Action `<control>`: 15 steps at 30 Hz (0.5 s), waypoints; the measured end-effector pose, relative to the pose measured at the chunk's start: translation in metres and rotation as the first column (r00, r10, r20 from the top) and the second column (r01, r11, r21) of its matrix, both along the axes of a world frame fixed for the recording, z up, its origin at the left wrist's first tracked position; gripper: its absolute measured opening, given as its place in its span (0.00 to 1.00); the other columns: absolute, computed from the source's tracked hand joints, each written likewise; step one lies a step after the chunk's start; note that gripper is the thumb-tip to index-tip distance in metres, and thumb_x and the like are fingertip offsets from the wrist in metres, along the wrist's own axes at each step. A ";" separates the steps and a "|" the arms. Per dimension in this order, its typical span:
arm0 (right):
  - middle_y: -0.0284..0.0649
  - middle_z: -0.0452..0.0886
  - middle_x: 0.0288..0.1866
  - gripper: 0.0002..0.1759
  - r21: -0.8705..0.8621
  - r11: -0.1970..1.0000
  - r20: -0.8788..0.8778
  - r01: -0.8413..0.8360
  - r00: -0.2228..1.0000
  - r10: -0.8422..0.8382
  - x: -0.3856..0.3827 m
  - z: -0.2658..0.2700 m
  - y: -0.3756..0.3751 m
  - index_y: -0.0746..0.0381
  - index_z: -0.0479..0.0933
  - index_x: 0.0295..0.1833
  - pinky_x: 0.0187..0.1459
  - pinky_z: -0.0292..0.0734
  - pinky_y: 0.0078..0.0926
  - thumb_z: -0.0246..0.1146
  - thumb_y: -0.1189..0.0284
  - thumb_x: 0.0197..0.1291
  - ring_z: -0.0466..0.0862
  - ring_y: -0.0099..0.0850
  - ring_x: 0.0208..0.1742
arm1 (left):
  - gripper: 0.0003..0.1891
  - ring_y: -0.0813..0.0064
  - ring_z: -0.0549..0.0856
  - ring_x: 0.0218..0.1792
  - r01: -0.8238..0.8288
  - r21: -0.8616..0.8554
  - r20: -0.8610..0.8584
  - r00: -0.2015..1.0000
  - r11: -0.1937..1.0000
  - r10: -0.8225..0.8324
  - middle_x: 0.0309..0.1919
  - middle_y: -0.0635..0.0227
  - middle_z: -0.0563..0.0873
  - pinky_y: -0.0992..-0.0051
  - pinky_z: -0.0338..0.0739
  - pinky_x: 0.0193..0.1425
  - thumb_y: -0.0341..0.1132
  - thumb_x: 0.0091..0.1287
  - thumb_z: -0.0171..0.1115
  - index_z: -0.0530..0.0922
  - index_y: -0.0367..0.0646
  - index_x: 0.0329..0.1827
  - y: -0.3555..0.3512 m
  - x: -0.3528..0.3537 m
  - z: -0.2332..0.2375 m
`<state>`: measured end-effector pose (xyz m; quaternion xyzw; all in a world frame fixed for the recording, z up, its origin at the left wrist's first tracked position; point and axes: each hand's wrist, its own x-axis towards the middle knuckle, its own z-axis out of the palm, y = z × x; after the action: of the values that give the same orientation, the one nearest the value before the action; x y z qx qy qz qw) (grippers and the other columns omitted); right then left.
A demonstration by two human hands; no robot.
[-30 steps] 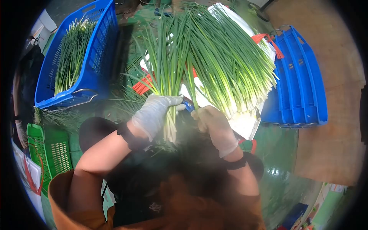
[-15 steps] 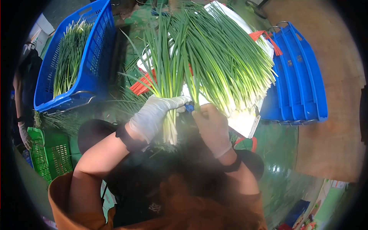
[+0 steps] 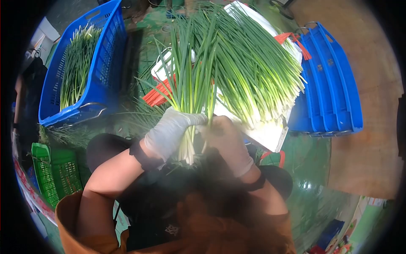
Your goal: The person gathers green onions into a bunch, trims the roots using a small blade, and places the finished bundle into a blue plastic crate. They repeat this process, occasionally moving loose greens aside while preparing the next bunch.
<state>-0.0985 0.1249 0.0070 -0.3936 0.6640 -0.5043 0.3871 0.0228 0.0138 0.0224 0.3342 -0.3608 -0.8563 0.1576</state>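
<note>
My gloved left hand [image 3: 169, 131] is wrapped round a bunch of green onions [image 3: 186, 146], white ends down and green leaves fanning upward. Close beside it, my gloved right hand [image 3: 226, 142] pinches a thin stalk of green onion [image 3: 210, 95] near its lower end; the right fingertips are partly hidden. Behind the right hand, a large pile of green onions [image 3: 249, 72] lies slanted on a white board [image 3: 270, 137], with the white roots toward the lower right. Red plastic ties [image 3: 157, 94] lie left of the held bunch.
A blue crate [image 3: 95, 80] at the left holds more green onions. Stacked blue crates [image 3: 332, 80] stand at the right on a brown board [image 3: 366, 161]. A green basket [image 3: 57, 173] sits at the lower left. Loose leaves [image 3: 69, 135] litter the green floor.
My right hand has moved left, from the pile's edge up against my left hand, bringing a stalk to the bunch. At the far left, the other person's gloved hand is out of view.
</note>
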 end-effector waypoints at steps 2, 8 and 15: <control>0.34 0.78 0.33 0.12 0.124 0.991 0.331 0.049 0.939 -0.088 -0.006 0.015 0.003 0.66 0.73 0.41 0.30 0.70 0.18 0.66 0.70 0.62 0.74 0.19 0.29 | 0.12 0.78 0.84 0.33 0.044 0.059 -0.028 0.999 0.997 -0.042 0.36 0.67 0.85 0.79 0.80 0.38 0.22 0.61 0.63 0.79 0.35 0.48 -0.004 0.001 -0.007; 0.35 0.78 0.32 0.11 0.178 0.984 0.243 -0.021 0.970 -0.024 -0.006 0.003 0.001 0.67 0.72 0.44 0.30 0.70 0.17 0.62 0.70 0.65 0.74 0.18 0.29 | 0.13 0.77 0.85 0.35 -0.021 0.066 -0.010 1.000 0.998 0.022 0.37 0.66 0.85 0.78 0.81 0.39 0.23 0.61 0.64 0.78 0.34 0.49 0.003 -0.001 -0.003; 0.36 0.78 0.31 0.09 0.123 0.983 0.323 0.133 0.932 -0.166 -0.016 0.017 0.004 0.65 0.70 0.41 0.25 0.67 0.16 0.60 0.71 0.66 0.72 0.17 0.23 | 0.11 0.80 0.82 0.24 -0.149 0.036 0.178 0.974 0.988 0.140 0.30 0.68 0.86 0.81 0.76 0.26 0.26 0.60 0.66 0.82 0.34 0.45 -0.017 -0.001 0.002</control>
<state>-0.1147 0.1292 0.0239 -0.2316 0.6415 -0.5577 0.4730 0.0215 -0.0034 0.0248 0.4372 -0.3271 -0.8184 0.1789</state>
